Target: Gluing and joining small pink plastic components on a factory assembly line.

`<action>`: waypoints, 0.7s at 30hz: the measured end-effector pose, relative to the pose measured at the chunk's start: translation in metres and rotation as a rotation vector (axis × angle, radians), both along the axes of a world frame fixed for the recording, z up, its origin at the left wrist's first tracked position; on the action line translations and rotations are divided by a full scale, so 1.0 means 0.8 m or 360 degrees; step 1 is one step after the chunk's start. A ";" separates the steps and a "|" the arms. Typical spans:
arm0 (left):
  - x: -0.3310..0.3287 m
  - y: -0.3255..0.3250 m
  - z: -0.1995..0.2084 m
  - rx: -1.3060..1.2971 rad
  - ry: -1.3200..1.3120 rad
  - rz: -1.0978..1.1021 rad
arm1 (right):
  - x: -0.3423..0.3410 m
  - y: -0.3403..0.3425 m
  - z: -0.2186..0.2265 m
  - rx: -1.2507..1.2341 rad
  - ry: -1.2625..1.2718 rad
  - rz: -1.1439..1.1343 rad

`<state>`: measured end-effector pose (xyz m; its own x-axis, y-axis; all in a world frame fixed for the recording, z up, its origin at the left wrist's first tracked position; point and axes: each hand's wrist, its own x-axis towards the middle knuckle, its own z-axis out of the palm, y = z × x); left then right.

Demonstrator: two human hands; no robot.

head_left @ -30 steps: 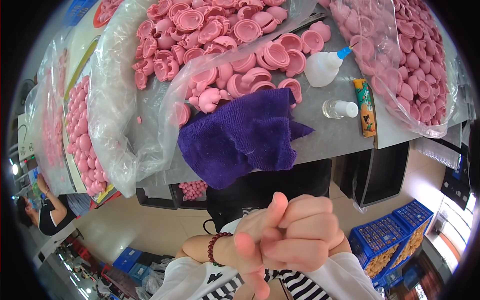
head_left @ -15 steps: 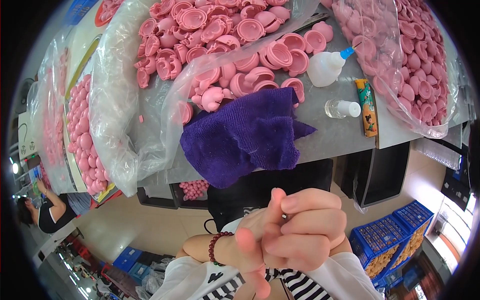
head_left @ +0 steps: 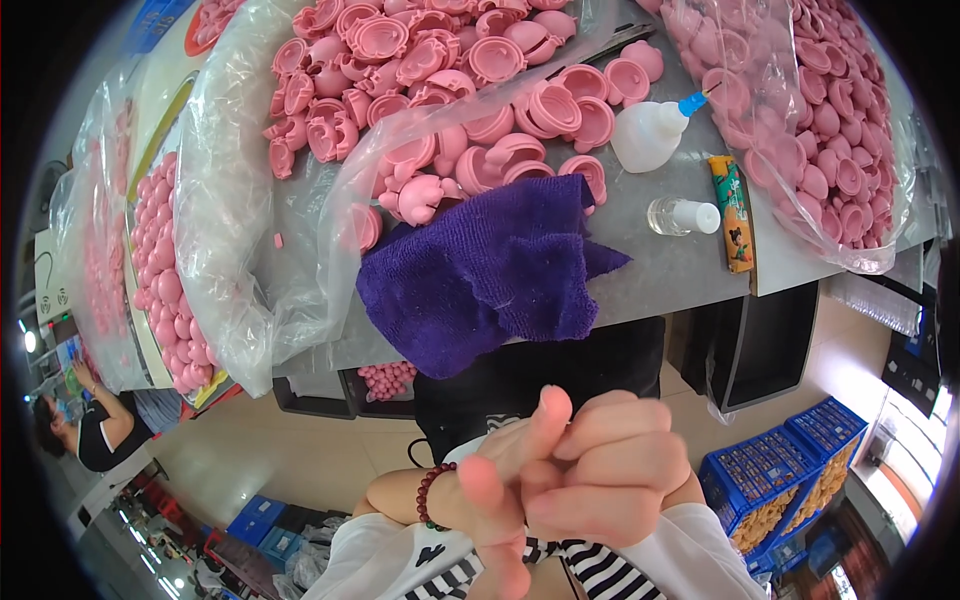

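My two hands are pressed together above my lap, just off the table's near edge. My left hand (head_left: pixel 500 480), with a dark red bead bracelet (head_left: pixel 432 496) at its wrist, has its visible fingers stretched apart. My right hand (head_left: pixel 615 465) is closed, its curled fingers resting against the left hand; whatever they hold, if anything, is hidden. Nearest to the hands on the table is a crumpled purple cloth (head_left: pixel 490 280), hanging partly over the edge. Behind it lies a heap of pink hollow plastic shells (head_left: pixel 410 60), some under clear plastic sheeting (head_left: pixel 225 200).
A white squeeze bottle with a blue needle tip (head_left: pixel 645 135), a small clear capped bottle (head_left: pixel 680 216) and a green-orange narrow packet (head_left: pixel 733 215) stand or lie right of the cloth. A bag of pink shells (head_left: pixel 850 150) is far right. Blue crates (head_left: pixel 760 470) stand on the floor; a co-worker (head_left: pixel 100 430) is at left.
My hands have shifted slightly downward and stay pressed together. A tiny metallic-looking spot between the right fingertips, seen earlier, is now hidden. The things on the table have not moved.
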<state>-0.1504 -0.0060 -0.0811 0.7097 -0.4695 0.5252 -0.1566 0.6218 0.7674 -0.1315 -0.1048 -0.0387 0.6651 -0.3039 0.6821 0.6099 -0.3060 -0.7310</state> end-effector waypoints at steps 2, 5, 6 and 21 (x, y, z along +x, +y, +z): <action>0.002 0.004 -0.001 -0.0117 0.0226 -0.0041 | 0.009 -0.016 -0.010 0.0040 -0.0036 0.0217; 0.018 0.016 0.006 -0.0423 0.0558 -0.0369 | 0.003 -0.035 -0.010 0.0254 0.0393 0.0123; 0.023 0.015 0.008 -0.0581 0.0653 -0.0467 | 0.006 -0.045 -0.008 0.0079 0.0509 0.0166; 0.010 0.021 0.003 -0.0012 0.0265 -0.0178 | 0.025 -0.063 0.008 -0.0534 0.0349 0.0219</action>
<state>-0.1423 0.0111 -0.0791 0.7309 -0.5467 0.4086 0.0426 0.6340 0.7721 -0.1113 -0.1553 -0.0326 0.8244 0.0126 0.5659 0.5027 -0.4760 -0.7216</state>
